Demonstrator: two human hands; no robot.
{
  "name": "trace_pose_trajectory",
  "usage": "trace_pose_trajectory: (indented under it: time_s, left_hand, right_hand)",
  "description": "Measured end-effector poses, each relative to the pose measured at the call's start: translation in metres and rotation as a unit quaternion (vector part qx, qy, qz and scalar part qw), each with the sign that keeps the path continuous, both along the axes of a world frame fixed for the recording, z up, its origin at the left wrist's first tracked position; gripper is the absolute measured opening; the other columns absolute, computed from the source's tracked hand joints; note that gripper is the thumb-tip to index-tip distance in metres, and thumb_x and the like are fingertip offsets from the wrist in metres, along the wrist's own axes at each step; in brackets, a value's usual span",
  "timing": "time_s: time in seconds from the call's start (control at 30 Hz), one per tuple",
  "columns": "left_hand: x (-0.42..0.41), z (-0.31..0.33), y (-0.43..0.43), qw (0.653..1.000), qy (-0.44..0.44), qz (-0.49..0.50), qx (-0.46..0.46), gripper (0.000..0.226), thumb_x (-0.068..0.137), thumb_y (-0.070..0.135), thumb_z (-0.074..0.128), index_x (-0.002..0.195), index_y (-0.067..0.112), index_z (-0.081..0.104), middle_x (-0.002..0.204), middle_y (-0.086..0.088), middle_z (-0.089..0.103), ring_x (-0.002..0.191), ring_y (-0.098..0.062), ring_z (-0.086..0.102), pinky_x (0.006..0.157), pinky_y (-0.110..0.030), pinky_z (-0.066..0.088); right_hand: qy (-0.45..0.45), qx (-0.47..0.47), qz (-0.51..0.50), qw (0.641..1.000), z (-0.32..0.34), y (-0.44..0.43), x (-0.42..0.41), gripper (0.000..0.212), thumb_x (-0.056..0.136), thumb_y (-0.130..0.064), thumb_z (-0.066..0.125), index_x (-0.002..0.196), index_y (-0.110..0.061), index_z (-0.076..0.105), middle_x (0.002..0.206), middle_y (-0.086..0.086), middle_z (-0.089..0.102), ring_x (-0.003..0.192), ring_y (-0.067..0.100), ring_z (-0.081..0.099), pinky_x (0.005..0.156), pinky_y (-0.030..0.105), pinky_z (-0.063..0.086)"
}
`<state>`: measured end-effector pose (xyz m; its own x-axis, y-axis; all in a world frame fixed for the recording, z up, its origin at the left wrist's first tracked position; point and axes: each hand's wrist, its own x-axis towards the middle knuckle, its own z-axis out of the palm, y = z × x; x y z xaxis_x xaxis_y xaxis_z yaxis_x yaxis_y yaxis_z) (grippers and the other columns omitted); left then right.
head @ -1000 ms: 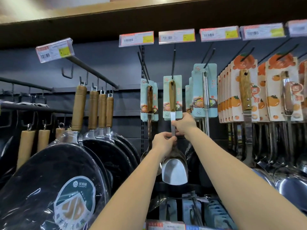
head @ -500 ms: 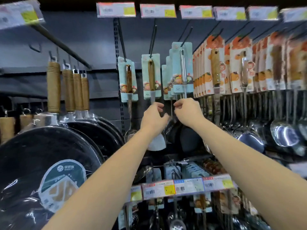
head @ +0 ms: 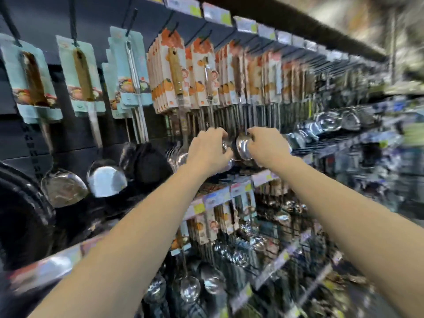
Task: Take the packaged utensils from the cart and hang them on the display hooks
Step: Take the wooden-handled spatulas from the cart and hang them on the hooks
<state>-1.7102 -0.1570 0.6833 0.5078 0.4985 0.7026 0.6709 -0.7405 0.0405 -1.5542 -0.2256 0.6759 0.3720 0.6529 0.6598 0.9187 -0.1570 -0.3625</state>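
Grip check: L hand (head: 208,150) clasps left ladle bowl (head: 226,146), R hand (head: 269,145) clasps right ladle bowl (head: 243,146).

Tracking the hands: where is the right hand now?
Head view, right of centre: the right hand grips a steel ladle bowl under the orange-carded utensils, beside the left hand.

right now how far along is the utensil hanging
Done: teal-carded spatulas and orange-carded utensils hang on hooks. In hand: left hand and right hand grip hanging steel ladles below the orange cards. Left: unclear; the cart is out of view.
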Motion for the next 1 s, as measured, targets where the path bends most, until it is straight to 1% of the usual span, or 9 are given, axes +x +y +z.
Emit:
trace_pose_trajectory:
  time_s: [0.1,0.3,0.4,0.53,0.6,0.7,0.83,0.93,1.0]
  left_hand:
    - [0.064,-0.015,-0.012,0.999,0.011,-0.049,-0.015,0.038,0.093,0.039,0.06,0.125,0.019,0.06,0.116,-0.006,0.064,0.109,-0.031,0.06,0.087,-0.044,0.053]
    - [0.201,-0.049,-0.04,0.99,0.07,-0.122,-0.011,0.047,0.093,0.041,0.061,0.13,0.013,0.057,0.13,-0.012,0.062,0.121,-0.037,0.057,0.095,-0.049,0.051]
    - [0.274,-0.064,-0.058,0.983,0.106,-0.151,-0.014,0.052,0.095,0.042,0.057,0.138,0.014,0.051,0.132,-0.011,0.06,0.122,-0.035,0.056,0.095,-0.046,0.05]
    - [0.367,-0.083,-0.083,0.974,0.132,-0.184,-0.024,0.051,0.097,0.044,0.056,0.137,0.014,0.05,0.13,-0.01,0.059,0.119,-0.033,0.055,0.092,-0.043,0.049]
    - [0.412,-0.095,-0.098,0.969,0.144,-0.2,-0.034,0.051,0.098,0.046,0.054,0.139,0.015,0.049,0.131,-0.009,0.059,0.118,-0.032,0.056,0.091,-0.044,0.052]
    - [0.474,-0.116,-0.118,0.963,0.163,-0.212,-0.047,0.057,0.1,0.046,0.052,0.146,0.014,0.044,0.139,-0.01,0.054,0.125,-0.033,0.054,0.095,-0.044,0.05]
    - [0.55,-0.143,-0.133,0.949,0.208,-0.232,-0.044,0.064,0.101,0.047,0.049,0.153,0.012,0.036,0.144,-0.013,0.051,0.128,-0.035,0.052,0.099,-0.046,0.049]
    - [0.602,-0.161,-0.137,0.939,0.226,-0.255,-0.047,0.063,0.101,0.047,0.05,0.151,0.011,0.038,0.145,-0.013,0.05,0.128,-0.035,0.051,0.1,-0.046,0.047]
    - [0.637,-0.174,-0.132,0.928,0.237,-0.281,-0.059,0.056,0.101,0.045,0.05,0.145,0.011,0.043,0.135,-0.013,0.056,0.118,-0.034,0.056,0.09,-0.045,0.05]
  right_hand:
    - [-0.004,-0.025,-0.043,0.999,-0.017,-0.028,0.055,0.026,0.096,-0.019,0.052,0.117,-0.012,0.066,0.11,0.014,0.07,0.101,0.037,0.067,0.069,0.037,0.05]
    - [0.015,-0.063,-0.147,0.987,-0.06,-0.088,0.173,0.021,0.096,-0.02,0.051,0.112,-0.012,0.064,0.104,0.013,0.069,0.094,0.035,0.066,0.068,0.037,0.046]
    - [0.025,-0.108,-0.19,0.976,-0.079,-0.119,0.237,0.031,0.1,-0.019,0.048,0.127,-0.012,0.063,0.113,0.014,0.069,0.095,0.034,0.065,0.07,0.037,0.051]
    - [0.035,-0.177,-0.229,0.957,-0.097,-0.16,0.318,0.036,0.102,-0.021,0.05,0.135,-0.008,0.061,0.12,0.015,0.069,0.102,0.034,0.066,0.073,0.038,0.055]
    - [0.046,-0.201,-0.242,0.948,-0.106,-0.179,0.352,0.028,0.103,-0.021,0.049,0.122,-0.006,0.064,0.113,0.016,0.069,0.1,0.034,0.067,0.068,0.036,0.051]
    - [0.062,-0.206,-0.273,0.938,-0.122,-0.202,0.4,0.018,0.099,-0.018,0.051,0.084,-0.009,0.055,0.087,0.009,0.061,0.084,0.032,0.064,0.063,0.034,0.045]
    - [0.077,-0.226,-0.297,0.925,-0.145,-0.221,0.457,0.026,0.097,-0.02,0.052,0.114,-0.008,0.066,0.109,0.011,0.068,0.1,0.034,0.065,0.074,0.037,0.054]
    - [0.09,-0.237,-0.313,0.916,-0.164,-0.222,0.504,0.025,0.097,-0.019,0.052,0.112,-0.007,0.066,0.109,0.012,0.069,0.095,0.032,0.065,0.08,0.04,0.059]
    - [0.101,-0.231,-0.326,0.911,-0.178,-0.217,0.538,0.022,0.095,-0.018,0.052,0.109,-0.009,0.067,0.105,0.011,0.07,0.089,0.031,0.065,0.078,0.04,0.06]
